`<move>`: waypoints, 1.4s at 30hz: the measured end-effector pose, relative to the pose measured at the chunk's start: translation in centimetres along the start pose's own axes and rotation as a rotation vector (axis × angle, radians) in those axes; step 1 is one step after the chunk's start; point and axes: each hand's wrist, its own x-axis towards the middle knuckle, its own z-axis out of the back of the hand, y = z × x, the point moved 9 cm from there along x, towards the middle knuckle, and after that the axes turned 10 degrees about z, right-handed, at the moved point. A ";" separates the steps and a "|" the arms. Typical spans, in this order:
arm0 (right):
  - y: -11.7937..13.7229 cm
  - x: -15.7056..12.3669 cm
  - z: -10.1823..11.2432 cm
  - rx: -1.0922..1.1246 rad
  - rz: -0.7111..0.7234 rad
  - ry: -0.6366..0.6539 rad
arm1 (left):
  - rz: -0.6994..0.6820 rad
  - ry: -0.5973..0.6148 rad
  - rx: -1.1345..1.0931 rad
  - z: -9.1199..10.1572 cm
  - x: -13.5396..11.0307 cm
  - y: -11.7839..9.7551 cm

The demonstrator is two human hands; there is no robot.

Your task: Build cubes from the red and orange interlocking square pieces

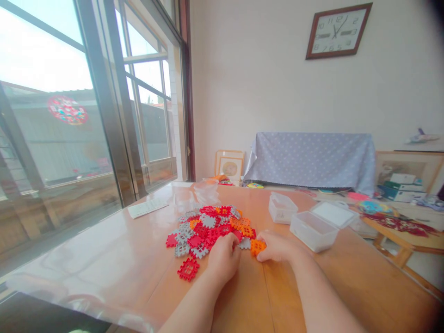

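Note:
A heap of toothed plastic building tiles [207,222] in red, grey and orange lies on the table. My right hand [277,246] pinches an orange square tile [257,248] between thumb and fingers at the heap's right edge. Against the near side of the heap is my left hand [225,255], its fingers curled closed. Whatever it may hold is hidden behind the knuckles. One red tile [188,269] with a window-like grid sits apart, to the left of my left wrist. A grey tile [244,243] shows between the two hands.
To the right stand a small clear plastic box [281,208] and a larger one [314,231] with its lid [335,213] open. Clear containers [205,191] and a white paper [147,208] are at the back left. A wooden stool [404,231] stands beyond the right edge.

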 end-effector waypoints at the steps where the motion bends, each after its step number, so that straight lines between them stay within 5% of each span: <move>1: 0.2 0.0 0.0 -0.003 -0.001 -0.002 | -0.009 0.004 0.026 0.0 -0.1 -0.2; 17: -0.6 -0.9 0.8 -0.023 -0.051 -0.050 | -0.224 0.112 0.258 -0.6 -2.3 -3.9; 23: 0.8 -0.6 3.4 -0.071 -0.030 -0.292 | -0.190 0.052 0.313 -0.3 -2.4 -3.0; 27: 4.2 -0.7 3.9 -0.149 0.016 -0.389 | -0.159 0.014 0.311 0.4 -2.4 -1.9; 36: 8.7 -4.1 -2.4 0.104 0.007 -0.575 | -0.155 -0.072 0.231 2.3 -3.6 -0.9; 39: 9.6 -4.3 -4.3 0.094 -0.012 -0.563 | -0.126 -0.137 0.181 4.8 -3.3 0.3; 42: 10.9 -3.9 -5.0 -0.043 -0.055 -0.531 | -0.002 -0.265 0.125 8.6 -1.5 3.9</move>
